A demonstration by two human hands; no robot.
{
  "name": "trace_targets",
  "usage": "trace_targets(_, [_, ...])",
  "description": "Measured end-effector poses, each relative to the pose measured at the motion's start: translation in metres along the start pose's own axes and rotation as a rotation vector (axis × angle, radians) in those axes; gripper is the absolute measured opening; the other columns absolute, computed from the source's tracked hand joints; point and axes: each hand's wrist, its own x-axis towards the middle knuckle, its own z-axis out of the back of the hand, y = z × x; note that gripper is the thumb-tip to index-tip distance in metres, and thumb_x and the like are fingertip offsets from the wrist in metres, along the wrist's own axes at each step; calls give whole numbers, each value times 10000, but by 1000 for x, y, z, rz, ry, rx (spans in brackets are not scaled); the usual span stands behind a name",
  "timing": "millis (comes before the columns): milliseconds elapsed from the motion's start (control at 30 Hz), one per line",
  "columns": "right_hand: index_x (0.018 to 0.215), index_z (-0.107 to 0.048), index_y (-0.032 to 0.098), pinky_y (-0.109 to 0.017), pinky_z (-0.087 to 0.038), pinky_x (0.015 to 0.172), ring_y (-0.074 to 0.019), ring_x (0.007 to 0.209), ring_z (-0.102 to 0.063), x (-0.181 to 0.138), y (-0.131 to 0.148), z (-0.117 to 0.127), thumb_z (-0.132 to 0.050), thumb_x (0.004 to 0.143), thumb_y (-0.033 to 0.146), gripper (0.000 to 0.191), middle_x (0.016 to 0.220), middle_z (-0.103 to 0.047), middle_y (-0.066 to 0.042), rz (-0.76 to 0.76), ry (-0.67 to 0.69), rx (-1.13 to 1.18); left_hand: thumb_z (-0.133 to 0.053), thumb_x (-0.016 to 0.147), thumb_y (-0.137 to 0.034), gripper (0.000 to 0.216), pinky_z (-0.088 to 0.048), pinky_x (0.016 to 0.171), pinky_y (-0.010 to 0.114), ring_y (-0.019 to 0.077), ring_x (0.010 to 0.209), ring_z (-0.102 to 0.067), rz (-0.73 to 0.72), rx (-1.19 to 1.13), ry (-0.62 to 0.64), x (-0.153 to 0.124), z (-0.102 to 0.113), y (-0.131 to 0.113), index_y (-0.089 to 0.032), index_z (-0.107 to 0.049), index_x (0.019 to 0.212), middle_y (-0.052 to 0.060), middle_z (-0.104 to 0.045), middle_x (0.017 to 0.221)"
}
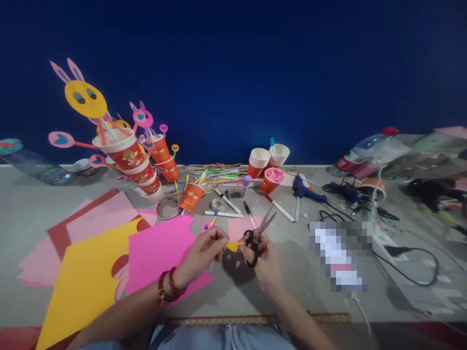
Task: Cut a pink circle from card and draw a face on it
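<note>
Between my two hands is a small piece of yellow paper (232, 246). My left hand (207, 247), with red bead bracelets on its wrist, pinches the paper's left end. In my right hand (265, 257) are black-handled scissors (267, 222), their blades pointing up and away, slightly apart. The right thumb and fingertips also touch the paper's right end. Just beyond my left hand lies a small pink round cutout with an eye (206, 226). A pink sheet (160, 253) and a yellow sheet (85, 262) with round cut-outs lie left of and partly under my left forearm.
Decorated paper cups with rabbit figures (126, 150) stand at the back left. An orange cup (192, 197), tape roll (218, 203), markers (223, 214) and stacked cups (258, 160) lie ahead. A blue glue gun (308, 190), cables and a power strip (388, 245) are at the right.
</note>
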Motion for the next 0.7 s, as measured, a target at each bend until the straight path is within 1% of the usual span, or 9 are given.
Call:
trace_targets(100, [916, -584, 215, -225, -453, 538, -133, 646, -577, -5, -11, -8, -841, 704, 311, 346, 839, -651, -2, 49, -99, 52, -695, 847, -512, 360, -377, 532, 201, 82, 530, -487, -11, -38, -8, -3, -5, 5, -173, -574, 844, -48, -546, 655])
trace_targets(167, [934, -587, 214, -223, -462, 530, -129, 641, -582, -7, -15, -11, -848, 707, 331, 365, 852, -656, -6, 53, -133, 61, -694, 845, -532, 380, -379, 540, 207, 86, 531, -487, -18, -33, -24, -3, -7, 7, -177, -565, 805, -48, -542, 634])
trace_targets(233, [938, -586, 213, -219, -462, 507, -121, 616, -576, -8, -15, -12, -855, 706, 350, 380, 857, -661, -9, 33, -127, 61, -673, 854, -555, 399, -374, 545, 214, 94, 525, -481, -26, -29, -40, -3, -7, 8, -184, -548, 774, -55, -523, 585])
trace_targets(300, [927, -578, 214, -212, -442, 463, -106, 558, -546, -9, -12, -11, -859, 707, 380, 394, 831, -656, -1, 2, -92, 59, -663, 861, -559, 404, -372, 551, 220, 98, 524, -477, -31, -33, -56, -2, -6, 7, -191, -527, 764, -57, -520, 566])
trace_targets(400, [863, -539, 216, -197, -370, 390, -73, 445, -451, -12, -5, -2, -836, 733, 479, 417, 705, -613, 33, -69, 18, 43, -653, 877, -534, 384, -394, 584, 233, 102, 542, -485, -45, -40, -89, -1, -1, 4, -200, -500, 767, -49, -550, 584])
trace_targets(500, [794, -489, 220, -202, -300, 368, -65, 395, -381, -19, -3, 10, -735, 791, 635, 483, 599, -572, 42, -141, 230, -10, -655, 877, -517, 370, -409, 602, 243, 108, 558, -491, -62, -33, -111, -1, 3, -1, -205, -492, 764, -43, -559, 604])
trace_targets(567, [776, -481, 221, -218, -303, 396, -79, 423, -401, -25, -4, 16, -697, 779, 712, 536, 606, -575, 30, -153, 371, -56, -658, 874, -507, 365, -410, 602, 244, 109, 564, -493, -69, -29, -118, -2, 5, -5, -205, -488, 758, -44, -550, 605])
trace_targets(600, [773, -486, 219, -226, -319, 423, -90, 456, -427, -28, -6, 18, -696, 758, 740, 562, 623, -577, 23, -145, 415, -79, -655, 878, -497, 359, -410, 601, 242, 109, 565, -491, -74, -27, -125, -3, 5, -7, -205, -487, 757, -45, -545, 604])
trace_targets(700, [772, -497, 214, -246, -363, 517, -125, 563, -492, -34, -11, 18, -688, 713, 796, 615, 661, -573, 13, -126, 469, -126, -639, 899, -460, 328, -405, 602, 237, 106, 570, -489, -91, -14, -144, -4, 5, -10, -203, -487, 764, -50, -536, 601])
